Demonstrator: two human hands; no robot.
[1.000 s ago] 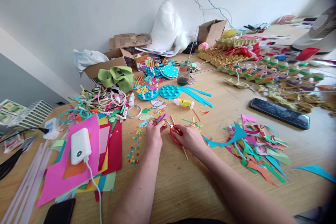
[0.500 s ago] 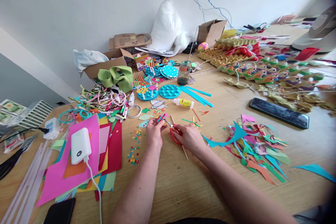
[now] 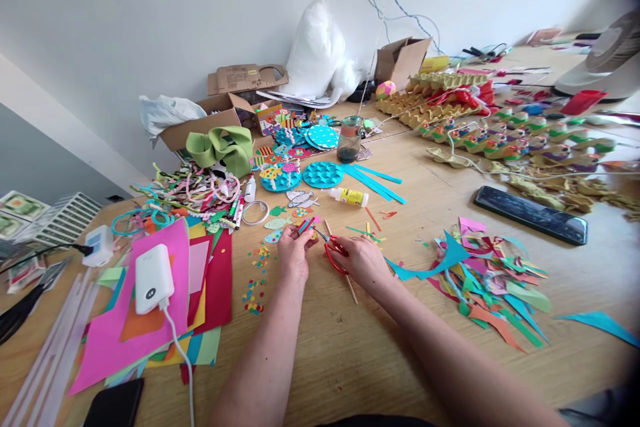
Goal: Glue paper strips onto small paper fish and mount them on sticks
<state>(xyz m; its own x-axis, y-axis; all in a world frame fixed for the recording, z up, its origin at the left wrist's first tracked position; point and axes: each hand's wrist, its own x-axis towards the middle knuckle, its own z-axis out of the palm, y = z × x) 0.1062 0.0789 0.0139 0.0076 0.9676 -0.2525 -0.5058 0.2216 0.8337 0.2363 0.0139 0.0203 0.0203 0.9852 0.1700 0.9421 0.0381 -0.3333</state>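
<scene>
My left hand (image 3: 293, 255) pinches a small striped paper piece (image 3: 307, 225), red and blue, between thumb and fingers. My right hand (image 3: 366, 261) is wrapped around the handles of red-handled scissors (image 3: 333, 259). Their blades point left, close to the paper; whether they touch it is too small to tell. A thin wooden stick (image 3: 353, 292) lies on the table under the scissors. Just beyond my hands are paper fish (image 3: 278, 223) and a yellow-labelled glue bottle (image 3: 350, 197). Small coloured dots (image 3: 254, 296) lie left of my left forearm.
Coloured sheets (image 3: 215, 280) bearing a white power bank (image 3: 154, 278) lie at left. To the right are a heap of paper scraps (image 3: 495, 280) and a phone (image 3: 531, 215). A glass jar (image 3: 349, 140) stands behind blue scalloped discs (image 3: 323, 175). Egg cartons (image 3: 515, 140) fill the far right.
Almost nothing differs. Both hands keep their hold on the paper piece and the scissors; the view has shifted very slightly.
</scene>
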